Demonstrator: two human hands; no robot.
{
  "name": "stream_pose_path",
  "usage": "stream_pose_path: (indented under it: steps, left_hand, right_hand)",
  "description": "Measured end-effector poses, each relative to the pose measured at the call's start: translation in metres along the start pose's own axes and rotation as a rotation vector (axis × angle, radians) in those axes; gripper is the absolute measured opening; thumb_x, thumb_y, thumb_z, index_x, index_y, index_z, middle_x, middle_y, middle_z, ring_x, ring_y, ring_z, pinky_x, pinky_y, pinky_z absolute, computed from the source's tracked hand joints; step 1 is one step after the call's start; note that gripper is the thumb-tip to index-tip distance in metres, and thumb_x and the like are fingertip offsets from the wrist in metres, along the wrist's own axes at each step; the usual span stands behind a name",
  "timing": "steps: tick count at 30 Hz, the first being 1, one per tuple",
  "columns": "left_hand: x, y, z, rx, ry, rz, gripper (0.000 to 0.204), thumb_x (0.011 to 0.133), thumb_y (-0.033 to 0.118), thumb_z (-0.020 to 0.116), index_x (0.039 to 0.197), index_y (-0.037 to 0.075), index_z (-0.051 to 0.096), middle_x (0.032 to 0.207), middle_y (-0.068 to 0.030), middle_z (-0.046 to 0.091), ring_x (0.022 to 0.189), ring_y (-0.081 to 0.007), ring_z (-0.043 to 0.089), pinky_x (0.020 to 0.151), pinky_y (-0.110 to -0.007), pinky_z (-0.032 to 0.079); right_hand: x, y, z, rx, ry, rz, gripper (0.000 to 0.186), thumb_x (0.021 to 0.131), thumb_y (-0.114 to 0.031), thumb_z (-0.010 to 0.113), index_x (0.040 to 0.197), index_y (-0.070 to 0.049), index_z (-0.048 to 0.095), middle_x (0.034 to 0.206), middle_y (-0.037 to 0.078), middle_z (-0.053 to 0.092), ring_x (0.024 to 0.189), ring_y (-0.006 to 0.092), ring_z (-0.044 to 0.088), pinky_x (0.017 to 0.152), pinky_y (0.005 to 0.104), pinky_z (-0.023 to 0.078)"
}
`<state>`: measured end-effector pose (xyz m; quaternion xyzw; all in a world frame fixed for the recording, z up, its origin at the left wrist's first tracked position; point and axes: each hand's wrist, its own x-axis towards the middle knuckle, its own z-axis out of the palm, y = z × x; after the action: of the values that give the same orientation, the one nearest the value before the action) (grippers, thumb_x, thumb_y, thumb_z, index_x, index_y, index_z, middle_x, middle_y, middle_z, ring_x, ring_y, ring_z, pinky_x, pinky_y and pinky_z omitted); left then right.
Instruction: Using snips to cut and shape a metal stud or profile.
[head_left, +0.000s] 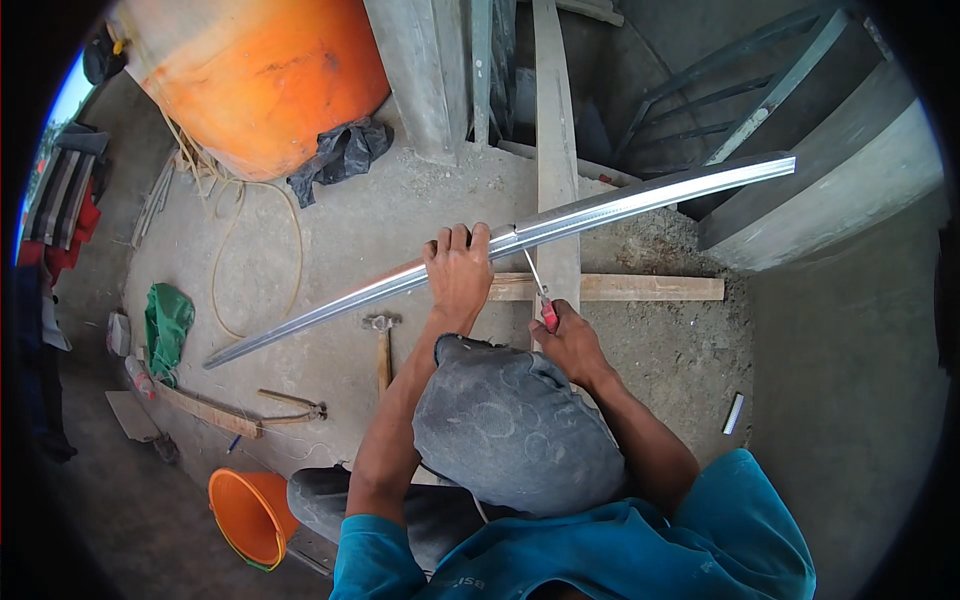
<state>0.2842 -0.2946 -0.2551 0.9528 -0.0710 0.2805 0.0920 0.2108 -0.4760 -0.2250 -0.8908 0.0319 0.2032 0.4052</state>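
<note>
A long, shiny metal profile (650, 205) slants across the view from lower left to upper right. Around its middle, near a notch or joint in the metal, my left hand (460, 270) is closed on it. My right hand (573, 342) grips a red-handled tool (548, 314) with a slim, pale metal blade. The blade's tip touches or nearly touches the profile's lower edge, just right of the left hand. Whether the tool is a screwdriver or a knife I cannot tell. Below the hands is my bent knee (515, 430) in grey trousers.
A wooden plank (650, 288) crosses a long board (556, 110) under the profile. On the concrete floor lie a hammer (384, 355), pincers (300, 408), a hose (213, 270) and a green cloth or bag (168, 325). An orange bucket (225, 490) stands lower left; a large orange tank (270, 85) rises behind.
</note>
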Motion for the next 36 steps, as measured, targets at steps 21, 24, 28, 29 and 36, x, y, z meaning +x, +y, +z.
stream_pose_path:
  steps: [21,24,28,29,36]
  left_hand:
    - [-0.002,0.008,0.013,0.014,0.091,-0.044,0.011,0.079,0.010,0.059,0.090,0.015,0.061,0.079,-0.0007,0.057,0.077,-0.0215,0.057,0.070,-0.040,0.041]
    - [-0.002,0.008,0.013,0.011,0.132,-0.040,0.013,0.079,0.009,0.059,0.090,0.015,0.061,0.079,0.0002,0.057,0.078,-0.0204,0.057,0.072,-0.039,0.041]
    - [-0.004,0.011,0.013,-0.001,0.214,-0.050,0.015,0.077,0.008,0.061,0.091,0.015,0.061,0.080,0.0013,0.056,0.079,-0.0188,0.056,0.073,-0.038,0.040]
    - [-0.004,0.010,0.013,-0.003,0.213,-0.048,0.015,0.077,0.008,0.061,0.091,0.015,0.061,0.080,0.0013,0.056,0.079,-0.0188,0.056,0.073,-0.038,0.040]
    - [0.017,0.002,-0.006,-0.088,-0.064,-0.137,0.021,0.069,0.006,0.063,0.089,0.013,0.064,0.082,-0.0042,0.064,0.080,-0.0264,0.064,0.072,-0.043,0.047]
  right_hand:
    - [0.003,0.002,0.003,-0.009,0.039,0.025,0.043,0.089,-0.030,0.057,0.114,0.005,0.050,0.099,0.031,0.064,0.098,0.0492,0.060,0.087,0.0509,0.046]
    - [0.004,0.001,0.006,-0.033,0.035,0.022,0.043,0.090,-0.031,0.056,0.112,0.005,0.050,0.096,0.031,0.064,0.095,0.0491,0.061,0.085,0.0510,0.047]
    - [0.003,0.001,0.009,0.042,0.078,0.017,0.039,0.090,-0.030,0.057,0.105,0.006,0.052,0.090,0.031,0.064,0.091,0.0494,0.061,0.081,0.0507,0.047]
    - [0.003,0.002,0.009,0.047,0.100,0.000,0.037,0.089,-0.029,0.058,0.101,0.006,0.053,0.088,0.031,0.064,0.089,0.0495,0.061,0.080,0.0505,0.047]
    - [0.019,0.017,0.010,0.050,0.152,-0.127,0.032,0.088,-0.026,0.061,0.093,0.005,0.055,0.083,0.029,0.063,0.085,0.0482,0.061,0.077,0.0493,0.048]
